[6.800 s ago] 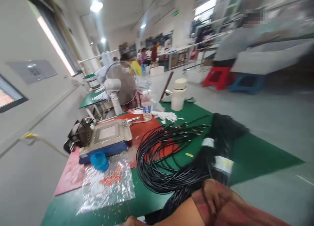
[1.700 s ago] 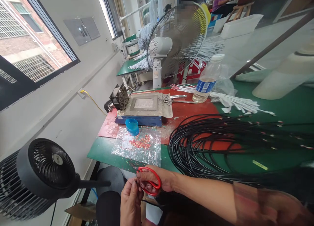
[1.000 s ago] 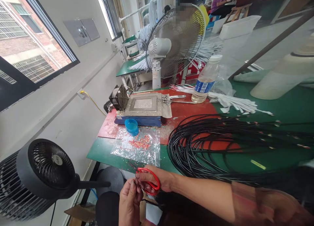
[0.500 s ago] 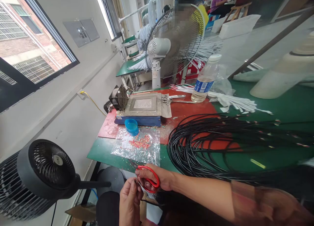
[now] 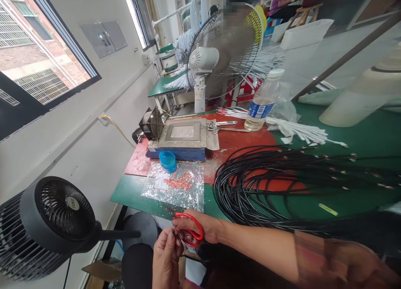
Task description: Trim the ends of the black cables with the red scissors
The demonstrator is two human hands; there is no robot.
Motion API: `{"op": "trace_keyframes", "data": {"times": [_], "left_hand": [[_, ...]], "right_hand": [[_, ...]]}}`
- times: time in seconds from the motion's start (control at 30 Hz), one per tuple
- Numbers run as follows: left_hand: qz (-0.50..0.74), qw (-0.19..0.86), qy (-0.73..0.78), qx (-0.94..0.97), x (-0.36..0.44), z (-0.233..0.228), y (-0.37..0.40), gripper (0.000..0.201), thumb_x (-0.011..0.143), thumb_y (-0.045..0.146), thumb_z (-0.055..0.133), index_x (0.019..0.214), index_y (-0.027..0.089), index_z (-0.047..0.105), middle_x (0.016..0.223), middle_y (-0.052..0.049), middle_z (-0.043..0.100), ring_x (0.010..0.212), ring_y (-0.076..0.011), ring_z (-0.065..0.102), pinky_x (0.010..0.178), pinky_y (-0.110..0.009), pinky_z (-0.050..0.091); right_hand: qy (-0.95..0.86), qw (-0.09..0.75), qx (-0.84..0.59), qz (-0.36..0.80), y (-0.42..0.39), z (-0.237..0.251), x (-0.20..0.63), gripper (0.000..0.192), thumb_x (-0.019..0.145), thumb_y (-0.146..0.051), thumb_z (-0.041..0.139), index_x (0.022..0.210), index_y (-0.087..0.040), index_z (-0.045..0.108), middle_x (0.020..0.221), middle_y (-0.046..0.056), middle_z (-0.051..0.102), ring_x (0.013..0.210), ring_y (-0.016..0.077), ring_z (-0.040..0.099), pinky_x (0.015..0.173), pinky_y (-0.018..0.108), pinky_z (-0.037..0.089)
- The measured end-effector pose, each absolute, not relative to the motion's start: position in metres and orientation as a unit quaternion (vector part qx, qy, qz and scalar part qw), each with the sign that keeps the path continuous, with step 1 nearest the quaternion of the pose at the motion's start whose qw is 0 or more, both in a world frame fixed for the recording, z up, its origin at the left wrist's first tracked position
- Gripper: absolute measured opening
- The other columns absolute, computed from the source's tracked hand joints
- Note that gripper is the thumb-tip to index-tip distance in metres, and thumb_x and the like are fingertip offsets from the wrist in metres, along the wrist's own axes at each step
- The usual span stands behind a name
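Scissors (image 5: 188, 229) with red handles sit in the right hand (image 5: 200, 229), fingers threaded through the loops and clenched on them, just below the near edge of the counter (image 5: 131, 193). The left hand (image 5: 166, 255) meets it from below, fingertips pinched on something thin and dark at the blades; it is too small to make out. Over the last second or two little has shifted: both hands hold the same spot and the blades stay at the pinch, so the work is a fine snip repeated in place. Black cable coil (image 5: 250, 188) lies just beyond the right forearm, and a plastic bag of red bits (image 5: 175, 186) lies straight ahead of the hands.
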State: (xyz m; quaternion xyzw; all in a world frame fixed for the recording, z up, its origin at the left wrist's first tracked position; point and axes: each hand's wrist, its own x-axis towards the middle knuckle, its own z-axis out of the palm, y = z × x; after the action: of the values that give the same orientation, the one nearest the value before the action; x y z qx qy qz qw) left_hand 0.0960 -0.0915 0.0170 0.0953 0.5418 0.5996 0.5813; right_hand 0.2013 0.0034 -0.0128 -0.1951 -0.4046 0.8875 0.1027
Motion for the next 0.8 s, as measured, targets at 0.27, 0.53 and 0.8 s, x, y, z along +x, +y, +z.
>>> {"op": "trace_keyframes", "data": {"times": [0.27,0.53,0.8], "left_hand": [[0.605,0.583,0.534,0.1,0.0947,0.0145,-0.0923,0.017,0.065,0.031,0.065,0.066,0.014,0.062,0.059,0.002,0.054,0.055,-0.0036,0.047,0.055,-0.015,0.041],[0.613,0.579,0.529,0.092,0.0959,0.0132,-0.0921,0.013,0.066,0.028,0.064,0.067,0.015,0.063,0.06,0.001,0.057,0.056,-0.0044,0.051,0.057,-0.016,0.044],[0.62,0.561,0.54,0.095,0.0965,0.0114,-0.092,0.018,0.064,0.032,0.066,0.069,0.015,0.063,0.063,0.001,0.058,0.059,-0.0052,0.052,0.059,-0.017,0.045]], "right_hand": [[-0.413,0.108,-0.188,0.885,0.0028,-0.0075,0.2023,0.046,0.069,-0.053,0.062,0.054,-0.011,0.055,0.039,-0.003,0.048,0.031,0.0043,0.038,0.03,0.016,0.023],[-0.418,0.119,-0.188,0.881,0.0022,-0.0129,0.2016,0.05,0.069,-0.058,0.06,0.056,-0.01,0.055,0.037,-0.004,0.046,0.03,0.0043,0.036,0.03,0.017,0.022],[-0.442,0.144,-0.179,0.867,0.0012,-0.0089,0.2006,0.05,0.069,-0.059,0.059,0.054,-0.011,0.054,0.038,-0.004,0.045,0.031,0.0044,0.036,0.032,0.017,0.023]]}}
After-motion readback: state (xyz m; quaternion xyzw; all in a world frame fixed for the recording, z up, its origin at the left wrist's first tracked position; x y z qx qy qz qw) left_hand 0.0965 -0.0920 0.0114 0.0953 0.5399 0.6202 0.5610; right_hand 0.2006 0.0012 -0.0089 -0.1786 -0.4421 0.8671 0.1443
